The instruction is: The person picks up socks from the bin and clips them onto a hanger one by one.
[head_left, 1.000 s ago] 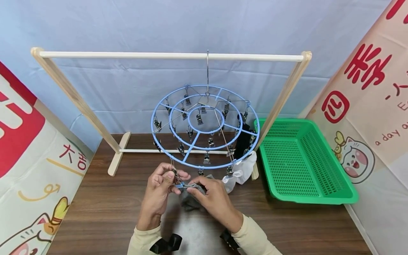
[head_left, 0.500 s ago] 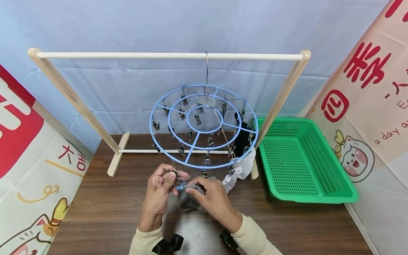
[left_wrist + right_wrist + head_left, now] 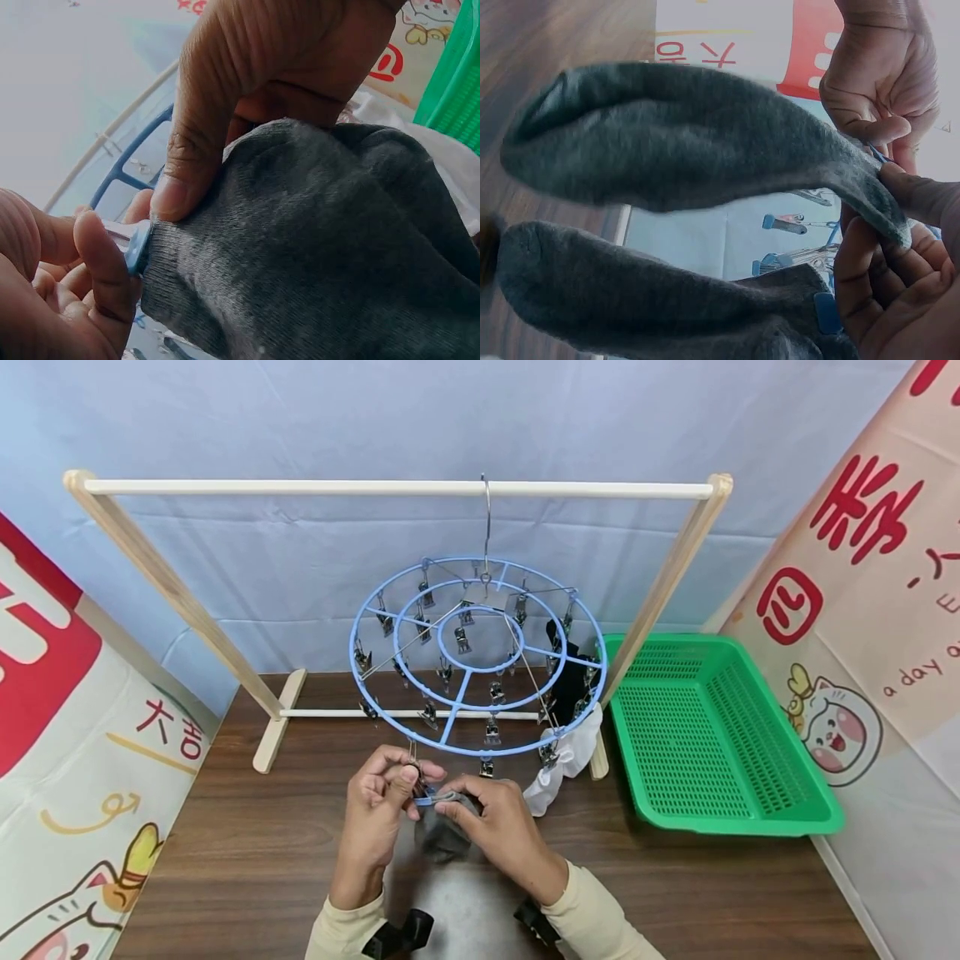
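In the head view, my left hand (image 3: 375,818) pinches a metal clip (image 3: 422,782) hanging from the near edge of the blue round clip hanger (image 3: 459,697). My right hand (image 3: 501,827) holds the cuff of a grey sock (image 3: 442,835) between thumb and fingers. From the left wrist, the clip's blue tip (image 3: 137,247) sits right at the cuff edge, beside my right thumb. The sock body droops away from the clip. A second grey sock (image 3: 630,292), seen from the right wrist, hangs below at another blue-tipped clip (image 3: 826,313).
A wooden rack with a white rail (image 3: 300,487) carries the hanger. Black (image 3: 573,681) and white (image 3: 573,756) cloth items hang at its right side. To the right, a green plastic basket (image 3: 720,822) stands on the brown table (image 3: 225,860).
The hanger has turned slightly, its near clips drifting right and its far clips left. Both hands keep nearly the same place and hold, with the sock cuff still at the clip.
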A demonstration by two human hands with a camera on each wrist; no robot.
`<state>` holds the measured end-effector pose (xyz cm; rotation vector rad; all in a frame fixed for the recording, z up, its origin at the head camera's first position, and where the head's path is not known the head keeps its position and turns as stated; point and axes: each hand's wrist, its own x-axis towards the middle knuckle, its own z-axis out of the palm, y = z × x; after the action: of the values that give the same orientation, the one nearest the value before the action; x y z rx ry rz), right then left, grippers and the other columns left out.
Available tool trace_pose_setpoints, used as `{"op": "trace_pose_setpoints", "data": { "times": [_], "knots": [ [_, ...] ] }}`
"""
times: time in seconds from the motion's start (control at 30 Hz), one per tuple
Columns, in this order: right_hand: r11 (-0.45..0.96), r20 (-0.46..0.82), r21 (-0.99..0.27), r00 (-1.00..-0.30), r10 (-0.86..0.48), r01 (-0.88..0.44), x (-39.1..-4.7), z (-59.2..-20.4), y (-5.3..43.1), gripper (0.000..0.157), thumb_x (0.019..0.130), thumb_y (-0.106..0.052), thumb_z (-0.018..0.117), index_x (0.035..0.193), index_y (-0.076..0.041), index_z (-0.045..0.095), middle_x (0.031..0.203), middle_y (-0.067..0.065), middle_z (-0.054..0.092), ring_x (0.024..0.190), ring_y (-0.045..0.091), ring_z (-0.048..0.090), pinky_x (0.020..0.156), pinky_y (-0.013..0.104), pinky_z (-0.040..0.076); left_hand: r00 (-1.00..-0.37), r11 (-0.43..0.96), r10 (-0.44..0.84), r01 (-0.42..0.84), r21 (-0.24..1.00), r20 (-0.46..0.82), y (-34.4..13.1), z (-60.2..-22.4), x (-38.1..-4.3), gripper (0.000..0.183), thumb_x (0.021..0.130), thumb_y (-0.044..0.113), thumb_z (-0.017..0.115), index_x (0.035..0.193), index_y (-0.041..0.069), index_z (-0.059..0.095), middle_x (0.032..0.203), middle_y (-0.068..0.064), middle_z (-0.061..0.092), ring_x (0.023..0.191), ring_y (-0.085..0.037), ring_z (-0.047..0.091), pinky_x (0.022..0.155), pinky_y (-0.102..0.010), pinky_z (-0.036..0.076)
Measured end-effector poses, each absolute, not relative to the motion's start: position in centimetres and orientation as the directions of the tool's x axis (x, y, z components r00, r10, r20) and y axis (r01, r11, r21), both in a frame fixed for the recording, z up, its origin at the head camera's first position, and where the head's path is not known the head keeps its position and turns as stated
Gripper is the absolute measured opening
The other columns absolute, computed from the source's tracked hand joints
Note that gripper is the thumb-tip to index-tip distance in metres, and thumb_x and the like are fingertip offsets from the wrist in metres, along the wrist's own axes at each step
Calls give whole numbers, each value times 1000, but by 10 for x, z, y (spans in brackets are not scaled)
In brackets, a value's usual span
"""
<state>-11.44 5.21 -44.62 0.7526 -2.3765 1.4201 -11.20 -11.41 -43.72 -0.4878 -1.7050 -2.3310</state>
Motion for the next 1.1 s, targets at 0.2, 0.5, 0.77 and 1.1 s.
{"op": "trace_pose_setpoints", "data": {
  "times": [0.2,0.5,0.77,1.1],
  "knots": [
    [416,487,-728,-838,-245,-545,-114,-446,51,12,78,-24,79,87,-19,73,83,-10,72,74,1,65,67,24,47,-926,-314,18,354,881,378,-113,-437,-111,10,96,-7,48,90,-14,44,86,-9,71,70,-11,61,43,-17,42],
    [399,505,-737,-836,-213,-546,-113,-450,50,14,78,-23,80,86,-14,72,82,-5,72,68,2,63,57,19,46,-928,-310,-53,365,878,368,-108,-437,-110,16,96,-6,50,86,-16,42,80,-8,71,61,-10,58,35,-22,34],
    [427,512,-722,-836,-198,-544,-112,-448,50,15,76,-23,81,85,-14,73,80,-5,73,67,2,63,55,18,45,-936,-298,-46,346,890,348,-107,-437,-110,16,96,-5,51,86,-16,43,80,-8,71,60,-9,58,37,-21,36],
    [466,522,-694,-829,-199,-549,-111,-448,49,15,75,-24,82,85,-16,73,79,-7,72,66,-1,62,61,23,44,-941,-292,-1,324,900,338,-110,-437,-108,5,94,-12,47,90,-11,47,83,-6,71,64,-9,59,41,-20,40]
  ]
}}
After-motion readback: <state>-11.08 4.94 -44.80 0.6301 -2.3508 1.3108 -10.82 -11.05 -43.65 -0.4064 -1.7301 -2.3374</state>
